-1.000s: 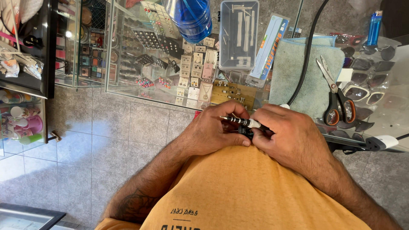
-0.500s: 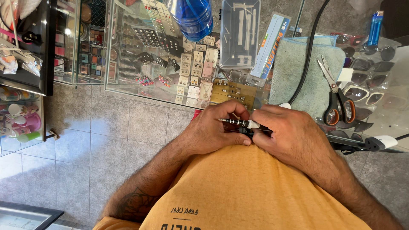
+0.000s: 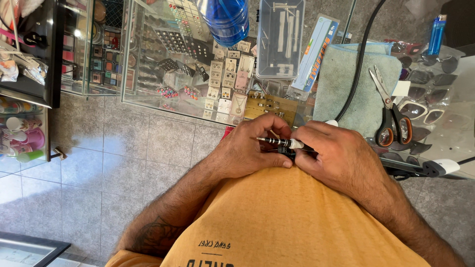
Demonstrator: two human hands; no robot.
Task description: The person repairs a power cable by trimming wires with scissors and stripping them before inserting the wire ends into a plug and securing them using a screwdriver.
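My left hand (image 3: 250,148) and my right hand (image 3: 336,155) meet close to my belly, over my orange shirt. Between them lies a small precision screwdriver (image 3: 277,142) with a black and silver ringed handle and a white end. My left fingers pinch the handle; my right fingers close around the white end and a small dark object (image 3: 287,152) mostly hidden under them. What that dark object is I cannot tell.
A glass display counter (image 3: 163,106) with earrings and jewellery stands ahead. On it lie a blue bottle (image 3: 222,17), a clear tool case (image 3: 281,37), a grey cloth (image 3: 346,84), scissors (image 3: 391,116), a black cable (image 3: 358,64) and sunglasses (image 3: 430,106). Grey tiled floor lies at left.
Both hands stay locked together on the screwdriver; only slight finger shifts show. The view has barely moved.
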